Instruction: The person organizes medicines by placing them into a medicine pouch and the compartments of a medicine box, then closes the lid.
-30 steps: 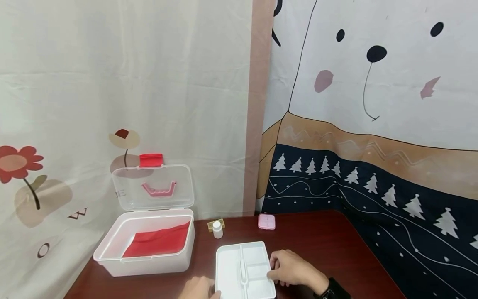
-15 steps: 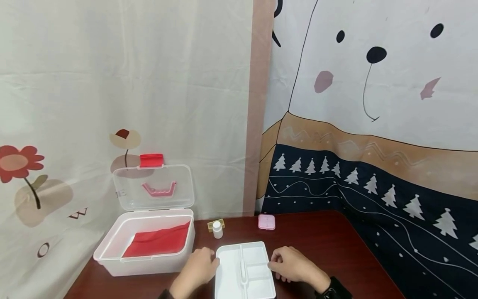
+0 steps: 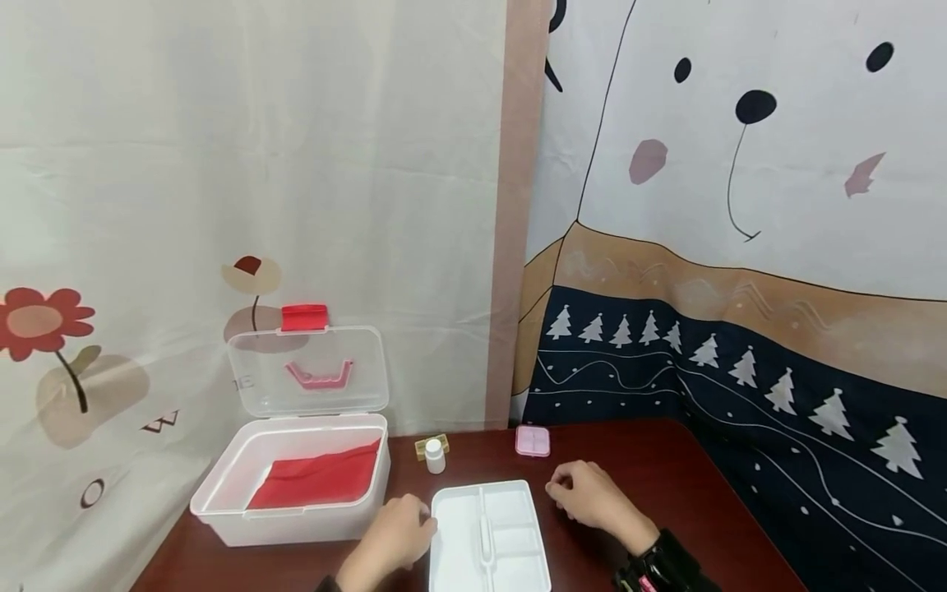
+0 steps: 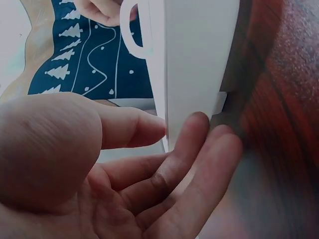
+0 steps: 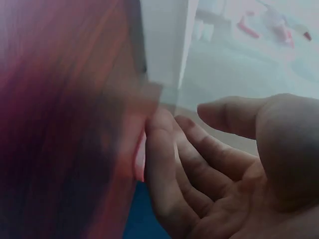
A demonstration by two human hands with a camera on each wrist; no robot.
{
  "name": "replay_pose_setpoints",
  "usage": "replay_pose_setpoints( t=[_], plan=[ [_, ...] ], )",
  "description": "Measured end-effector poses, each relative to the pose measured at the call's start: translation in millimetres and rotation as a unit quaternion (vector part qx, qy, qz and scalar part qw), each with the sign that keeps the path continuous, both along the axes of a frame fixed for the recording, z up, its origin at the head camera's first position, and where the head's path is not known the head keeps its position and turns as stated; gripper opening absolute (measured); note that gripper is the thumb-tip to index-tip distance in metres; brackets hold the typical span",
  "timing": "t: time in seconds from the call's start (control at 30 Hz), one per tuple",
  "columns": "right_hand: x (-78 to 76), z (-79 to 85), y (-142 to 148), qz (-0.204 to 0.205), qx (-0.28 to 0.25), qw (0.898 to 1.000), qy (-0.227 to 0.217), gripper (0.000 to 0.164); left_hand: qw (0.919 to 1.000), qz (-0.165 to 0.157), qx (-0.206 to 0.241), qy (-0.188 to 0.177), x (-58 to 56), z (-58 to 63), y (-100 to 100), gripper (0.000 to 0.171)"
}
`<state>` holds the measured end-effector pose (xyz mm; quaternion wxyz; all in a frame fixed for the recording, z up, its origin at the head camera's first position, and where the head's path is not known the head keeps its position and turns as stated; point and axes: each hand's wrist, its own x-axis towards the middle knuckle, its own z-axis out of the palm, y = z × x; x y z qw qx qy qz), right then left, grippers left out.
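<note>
A white divided tray (image 3: 488,534) with a raised carry handle (image 3: 486,540) along its middle lies at the near edge of the table. My left hand (image 3: 397,530) is at the tray's left side; in the left wrist view its thumb tip (image 4: 154,130) meets the rim and loosely bent fingers (image 4: 192,132) lie by the side wall. To the right of the tray, apart from it, my right hand (image 3: 589,496) hovers with loosely curled fingers and nothing between them. The right wrist view shows a gap between thumb and fingers (image 5: 164,149).
A clear plastic box (image 3: 296,526) stands open on the left, red cloth (image 3: 318,479) inside, its lid (image 3: 318,395) raised against the curtain. Behind the tray are a small white bottle (image 3: 435,459), a yellowish case (image 3: 423,448) and a pink pill box (image 3: 533,441).
My left hand has come up from the lower edge to the tray's left side. My right hand has let go of the tray's right edge and moved away rightward and up.
</note>
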<state>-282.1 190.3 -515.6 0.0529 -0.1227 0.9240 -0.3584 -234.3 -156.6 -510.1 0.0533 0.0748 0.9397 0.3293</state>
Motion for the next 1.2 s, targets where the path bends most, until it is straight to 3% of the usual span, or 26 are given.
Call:
replay_pose_setpoints(
  t=[0.2, 0.37, 0.57, 0.8, 1.03, 1.2],
  plan=[
    [-35.7, -1.9, -5, -0.046, 0.057, 0.992, 0.105, 0.004, 0.999, -0.005, 0.04, -0.016, 1.4, 1.9, -3, 0.016],
    [-69.1, 2.4, -14, -0.012, 0.102, 0.982, 0.156, 0.026, 0.9987, 0.0, 0.048, -0.017, -0.5, 0.7, -6, 0.012],
    [-94.1, 6.9, -19, 0.04, 0.138, 0.983, 0.112, 0.046, 0.9983, 0.006, 0.054, -0.02, -4.3, -5.7, -3, 0.012],
    [-103.9, -0.3, -16, 0.063, 0.149, 0.985, 0.053, 0.059, 0.9976, 0.005, 0.06, -0.033, -1.1, -10.0, 0, 0.01],
    [-106.6, -3.4, -17, 0.07, 0.156, 0.984, 0.055, 0.053, 0.9971, -0.001, 0.069, -0.03, 1.0, -8.3, 0, 0.01],
    [-109.7, -2.4, -19, 0.06, 0.167, 0.983, 0.054, 0.06, 0.997, -0.003, 0.072, -0.028, -0.6, -7.9, -3, 0.01]
  ],
)
